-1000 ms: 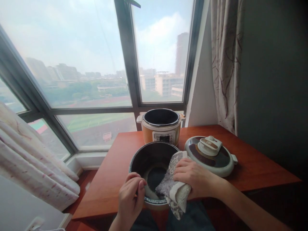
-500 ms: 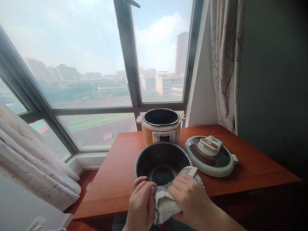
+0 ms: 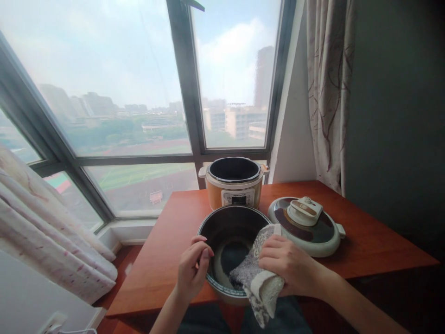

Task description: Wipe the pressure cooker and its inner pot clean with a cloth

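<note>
A dark metal inner pot (image 3: 225, 241) stands near the table's front edge, its open top tilted toward me. At the pot's left rim is my left hand (image 3: 193, 266), its fingers curled and closed on the edge. My right hand (image 3: 290, 264) grips a grey-and-white patterned cloth (image 3: 266, 294), bunched in its fingers. Part of the cloth drapes over the right rim into the pot, and its lower end hangs outside in front. The fingertips under the cloth are hidden.
Behind the pot stands an orange-and-white electric pressure cooker (image 3: 234, 185) with a front panel. Its lid (image 3: 314, 229) lies to the right on the wooden table (image 3: 156, 260). Windows (image 3: 132, 93) rise behind, with a curtain (image 3: 327, 93) at the right and another curtain (image 3: 45, 241) at the left.
My left hand has moved left and up along the rim, away from the cloth. My right hand has shifted right and slightly up with the cloth, uncovering the pot's front rim.
</note>
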Demonstrator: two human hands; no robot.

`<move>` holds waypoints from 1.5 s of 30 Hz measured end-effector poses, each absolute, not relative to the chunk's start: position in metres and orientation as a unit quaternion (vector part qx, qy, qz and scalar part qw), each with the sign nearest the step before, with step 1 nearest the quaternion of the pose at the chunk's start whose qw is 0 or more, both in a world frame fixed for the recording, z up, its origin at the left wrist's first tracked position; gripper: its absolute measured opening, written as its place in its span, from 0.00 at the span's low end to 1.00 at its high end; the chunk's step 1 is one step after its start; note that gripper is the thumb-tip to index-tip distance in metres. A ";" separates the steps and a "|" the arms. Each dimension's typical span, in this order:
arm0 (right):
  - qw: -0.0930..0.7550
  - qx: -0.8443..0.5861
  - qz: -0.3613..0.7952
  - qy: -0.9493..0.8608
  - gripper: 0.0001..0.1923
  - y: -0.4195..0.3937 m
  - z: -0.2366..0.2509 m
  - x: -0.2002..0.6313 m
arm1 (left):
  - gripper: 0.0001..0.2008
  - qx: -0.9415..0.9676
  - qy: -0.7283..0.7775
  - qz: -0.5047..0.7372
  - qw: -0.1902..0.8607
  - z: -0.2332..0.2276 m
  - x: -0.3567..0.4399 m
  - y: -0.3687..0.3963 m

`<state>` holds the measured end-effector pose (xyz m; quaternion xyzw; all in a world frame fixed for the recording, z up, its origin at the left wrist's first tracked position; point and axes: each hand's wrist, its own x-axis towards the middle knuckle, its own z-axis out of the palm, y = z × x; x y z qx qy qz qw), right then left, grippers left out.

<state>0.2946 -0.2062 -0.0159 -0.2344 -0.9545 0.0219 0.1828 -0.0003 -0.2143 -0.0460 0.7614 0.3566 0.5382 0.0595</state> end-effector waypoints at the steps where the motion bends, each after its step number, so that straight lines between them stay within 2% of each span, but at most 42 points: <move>1: 0.186 -0.230 0.022 -0.955 0.16 -0.203 -0.017 0.296 | 0.12 0.758 0.356 0.542 0.066 -0.048 -0.001 -0.212; 13: 0.211 -0.229 0.014 -0.950 0.14 -0.173 -0.020 0.293 | 0.14 0.730 0.376 0.567 0.072 -0.056 -0.003 -0.188; 16: 0.212 -0.239 0.004 -0.948 0.14 -0.172 -0.022 0.286 | 0.17 0.721 0.391 0.561 0.113 -0.053 -0.010 -0.176; 21: 0.191 -0.238 0.009 -0.952 0.13 -0.168 -0.019 0.284 | 0.20 0.699 0.399 0.540 0.246 -0.041 -0.021 -0.155; 25: 0.182 -0.241 0.012 -0.953 0.13 -0.159 -0.014 0.290 | 0.20 0.696 0.403 0.536 0.256 -0.035 -0.027 -0.146; 28: 0.182 -0.259 0.005 -0.949 0.13 -0.162 -0.015 0.290 | 0.17 0.701 0.413 0.537 0.225 -0.034 -0.029 -0.146; 34: 0.179 -0.343 -0.027 -0.922 0.15 -0.197 -0.016 0.274 | 0.08 0.738 0.427 0.520 0.052 -0.029 -0.005 -0.181; 37: 0.178 -0.396 -0.029 -0.901 0.14 -0.215 -0.013 0.260 | 0.10 0.794 0.382 0.472 0.003 -0.027 0.023 -0.213; 40: 0.180 -0.419 -0.005 -0.890 0.10 -0.227 -0.009 0.246 | 0.14 0.803 0.373 0.465 -0.014 -0.030 0.042 -0.231; 45: 0.162 -0.411 0.009 -0.897 0.10 -0.231 -0.006 0.237 | 0.11 0.759 0.403 0.511 0.020 -0.036 0.045 -0.220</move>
